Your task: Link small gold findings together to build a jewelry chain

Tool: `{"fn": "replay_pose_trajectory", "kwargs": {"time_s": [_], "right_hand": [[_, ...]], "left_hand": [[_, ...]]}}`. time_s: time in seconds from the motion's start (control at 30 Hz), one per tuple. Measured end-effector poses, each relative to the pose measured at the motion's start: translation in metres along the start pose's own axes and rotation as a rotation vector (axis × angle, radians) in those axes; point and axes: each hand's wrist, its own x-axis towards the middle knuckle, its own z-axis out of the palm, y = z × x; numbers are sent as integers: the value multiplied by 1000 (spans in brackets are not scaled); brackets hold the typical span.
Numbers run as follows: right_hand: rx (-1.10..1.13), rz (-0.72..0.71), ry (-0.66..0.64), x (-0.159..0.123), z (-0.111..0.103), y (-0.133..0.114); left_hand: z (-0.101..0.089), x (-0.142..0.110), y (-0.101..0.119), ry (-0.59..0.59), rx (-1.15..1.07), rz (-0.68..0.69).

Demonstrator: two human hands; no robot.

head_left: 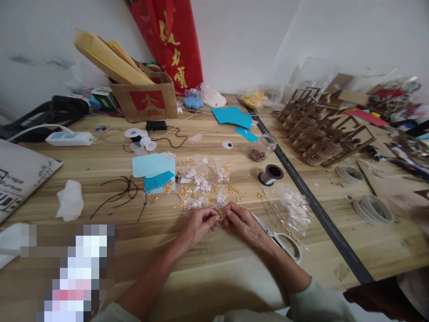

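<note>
My left hand (199, 227) and my right hand (244, 222) nearly meet at the front of the bead piles, fingers closed in a pinch. Between their fingertips is a small gold-coloured strand, too fine to make out fully; a thin pale thread (205, 250) hangs below on the left-hand side. Just beyond lie silver beads (203, 183) and gold beads (182, 192) in loose heaps, some on small clear bags. White-handled scissors (288, 245) lie partly under my right forearm. Fine chains (268, 205) rest to the right, beside crumpled clear plastic bags (296, 208).
A spool of dark wire (271, 174) and a jar of mixed beads (259, 152) stand right of the heaps. Black cords (125, 192) and blue paper sheets (150, 165) lie left. Brown slatted frames (321, 129) crowd the right; a cardboard box (147, 100) stands behind.
</note>
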Motion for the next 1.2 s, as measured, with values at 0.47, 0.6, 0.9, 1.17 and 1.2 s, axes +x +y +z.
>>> {"fn": "replay_pose_trajectory", "kwargs": {"time_s": [0.47, 0.6, 0.9, 1.17, 1.2], "right_hand": [[130, 9, 3, 3, 0, 3], [111, -3, 1, 3, 0, 0], [134, -20, 33, 4, -1, 7], [157, -4, 89, 4, -3, 13], [140, 0, 100, 4, -3, 14]], "left_hand": [[2, 0, -3, -9, 57, 14], [6, 0, -5, 24, 158, 77], [6, -1, -3, 94, 291, 116], [4, 1, -12, 126, 271, 88], [4, 1, -12, 127, 271, 86]]}}
